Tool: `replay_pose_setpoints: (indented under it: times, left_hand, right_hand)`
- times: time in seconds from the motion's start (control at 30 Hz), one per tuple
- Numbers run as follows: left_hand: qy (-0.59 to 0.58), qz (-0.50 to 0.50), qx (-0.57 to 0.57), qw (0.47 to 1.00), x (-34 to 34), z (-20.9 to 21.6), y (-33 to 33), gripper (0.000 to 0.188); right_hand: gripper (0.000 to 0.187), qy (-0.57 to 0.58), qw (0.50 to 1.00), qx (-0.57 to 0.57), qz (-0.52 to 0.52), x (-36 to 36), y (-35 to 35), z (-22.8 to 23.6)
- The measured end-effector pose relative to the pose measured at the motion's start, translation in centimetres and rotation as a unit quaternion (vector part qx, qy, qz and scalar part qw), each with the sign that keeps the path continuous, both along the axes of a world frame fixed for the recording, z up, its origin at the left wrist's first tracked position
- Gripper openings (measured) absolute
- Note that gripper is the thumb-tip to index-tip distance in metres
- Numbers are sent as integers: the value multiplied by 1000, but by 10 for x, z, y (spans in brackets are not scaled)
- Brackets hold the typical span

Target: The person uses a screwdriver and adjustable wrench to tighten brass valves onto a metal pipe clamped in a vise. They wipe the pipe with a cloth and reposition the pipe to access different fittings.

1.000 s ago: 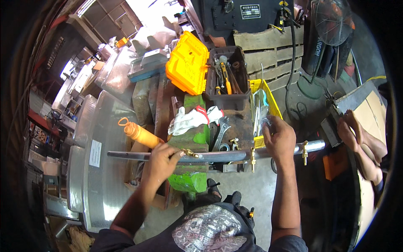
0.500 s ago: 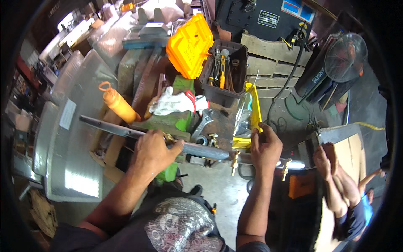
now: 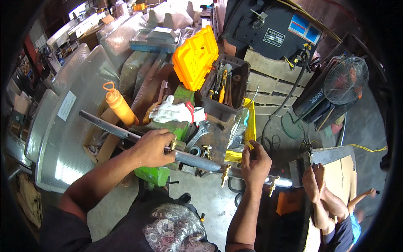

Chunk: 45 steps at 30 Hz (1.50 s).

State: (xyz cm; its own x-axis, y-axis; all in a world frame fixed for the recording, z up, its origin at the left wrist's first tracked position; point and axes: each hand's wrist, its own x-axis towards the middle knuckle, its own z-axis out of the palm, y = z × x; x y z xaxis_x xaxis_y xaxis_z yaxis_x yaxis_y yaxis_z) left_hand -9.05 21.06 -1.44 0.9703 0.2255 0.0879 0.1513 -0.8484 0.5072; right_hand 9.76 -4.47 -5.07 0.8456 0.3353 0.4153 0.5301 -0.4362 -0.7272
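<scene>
Since the earlier frame: view swung left and down, long grey pipe (image 3: 197, 161) now tilted, running from upper left to lower right across the worktop (image 3: 218, 136); both hands slid along with it.

Nearest: left hand (image 3: 153, 148) clenched over the pipe near its middle, fingers wrapped on top, right beside a brass fitting (image 3: 173, 143) that stands up from the pipe. Right hand (image 3: 255, 161) closed around the pipe further toward its right end, thumb and fingertips up at the edge of a yellow tray (image 3: 250, 126). Two more brass valves hanging under the pipe: one (image 3: 225, 173) just left of the right hand, one (image 3: 273, 184) just right of it. Green vise (image 3: 161, 136) beneath the pipe, under the left hand.

Beyond: chrome wrench (image 3: 198, 133) lying on the rusty worktop, white rag (image 3: 174, 112) just behind the vise, orange bottle (image 3: 119, 105) leaning at the left, close above the pipe's far end. Further back: open dark toolbox (image 3: 224, 86) full of tools, its yellow lid (image 3: 195, 59) raised to the left. Farthest: dark machine cabinet (image 3: 268, 29) at top, black floor fan (image 3: 342, 84) at the right.

Lower right, apart from all this: another person's bare feet (image 3: 317, 185) by a sheet of cardboard (image 3: 338, 168).
</scene>
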Motion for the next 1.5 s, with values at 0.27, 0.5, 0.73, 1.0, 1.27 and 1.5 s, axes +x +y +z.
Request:
replay_pose_setpoints:
  times: [0.27, 0.5, 0.73, 1.0, 1.27, 1.5]
  left_hand:
    - [87, -214, -32, 972, 23, 8, 33, 50]
    - [80, -178, 109, 975, 9, 21, 26, 56]
    - [-239, 63, -86, 965, -86, -23, 8, 21]
    - [-46, 178, -93, 979, -208, -83, -15, 23]
    - [-2, 316, -77, 945, -287, -132, -33, 24]
    - [18, 183, -91, 979, -256, -135, -9, 26]
  right_hand:
    - [22, -1, 1000, -15, -4, -1, 1, 3]
    - [30, 180, 764, 505, 360, -42, -67, -56]
    - [41, 169, 976, 15, 137, -25, 11, -240]
    - [77, 229, 920, -302, 102, 29, 186, -173]
    - [106, 287, 932, -219, 30, 25, 200, -181]
    - [34, 373, 900, 147, 168, 28, 113, -174]
